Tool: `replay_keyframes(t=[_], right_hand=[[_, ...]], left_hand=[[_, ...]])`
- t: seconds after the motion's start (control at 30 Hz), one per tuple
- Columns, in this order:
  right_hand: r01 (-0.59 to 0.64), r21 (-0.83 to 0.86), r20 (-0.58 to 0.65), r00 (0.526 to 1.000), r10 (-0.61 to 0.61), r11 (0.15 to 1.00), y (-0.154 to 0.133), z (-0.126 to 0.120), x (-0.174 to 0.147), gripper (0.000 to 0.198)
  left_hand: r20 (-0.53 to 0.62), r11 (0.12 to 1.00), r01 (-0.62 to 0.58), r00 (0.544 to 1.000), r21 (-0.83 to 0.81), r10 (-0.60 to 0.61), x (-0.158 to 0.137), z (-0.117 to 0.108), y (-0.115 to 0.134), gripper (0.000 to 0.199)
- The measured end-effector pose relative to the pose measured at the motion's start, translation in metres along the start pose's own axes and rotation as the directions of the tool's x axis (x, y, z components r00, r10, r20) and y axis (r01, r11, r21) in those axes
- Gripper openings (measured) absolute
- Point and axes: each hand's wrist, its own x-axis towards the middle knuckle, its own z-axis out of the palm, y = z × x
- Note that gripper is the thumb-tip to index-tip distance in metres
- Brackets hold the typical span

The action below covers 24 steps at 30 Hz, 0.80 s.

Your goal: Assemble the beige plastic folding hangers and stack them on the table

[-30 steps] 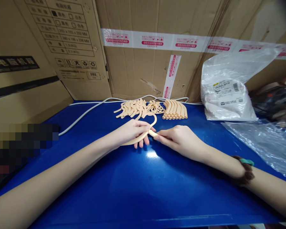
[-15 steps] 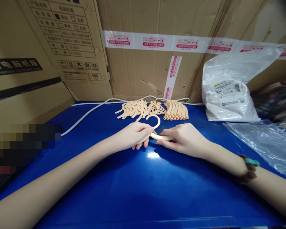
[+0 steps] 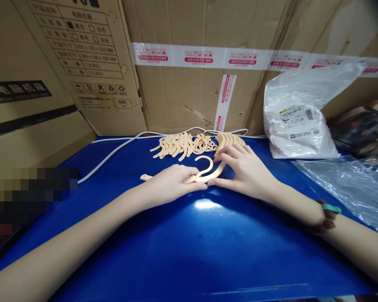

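A cream-coloured clothes hanger [image 3: 204, 167], with a curved hook and two arms, is between my hands just above the blue table [image 3: 176, 251]. My left hand [image 3: 178, 181] is closed around its left arm near the middle joint; the arm's tip pokes out past the knuckles. With thumb and fingers, my right hand [image 3: 239, 167] grips the right arm, which slants up and away. Behind the hanger lie a heap of loose cream hanger arms [image 3: 173, 146], a small pile of hooks [image 3: 204, 144] and a neat row of curved arms [image 3: 229, 138], partly covered by my right fingers.
Cardboard boxes [image 3: 189, 96] wall off the back and left. A white cable [image 3: 113, 157] runs along the table's rear. To the right stand a white plastic bag [image 3: 297, 130] with a label and a flat clear plastic sheet [image 3: 349, 188].
The hanger's right arm has swung from lying level to slanting upward. My right hand has moved up with its fingers spread more, and the left arm's tip now shows beyond my left hand.
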Motion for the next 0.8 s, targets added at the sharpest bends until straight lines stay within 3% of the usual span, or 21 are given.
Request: replay_keyframes(t=[0.13,0.3,0.53,0.8], right_hand=[[-0.010,-0.007,-0.079,0.997,0.009,1.000,0.000,0.000,0.000,0.055],[-0.051,0.050,-0.132,0.990,0.058,0.997,-0.002,-0.005,0.000,0.028],[-0.013,0.102,0.006,1.000,0.013,0.995,-0.008,-0.003,-0.002,0.022],[0.034,0.135,0.051,0.998,-0.041,0.990,-0.010,0.000,-0.002,0.028]], left_hand=[[-0.005,1.000,0.005,1.000,0.006,-0.005,0.000,0.000,0.001,0.040],[-0.042,0.999,0.013,0.999,0.039,-0.011,0.000,0.001,-0.004,0.041],[-0.061,0.999,0.004,0.998,0.038,-0.002,0.001,0.003,-0.002,0.040],[-0.062,0.999,0.015,0.998,0.036,-0.012,0.002,0.006,0.000,0.035]])
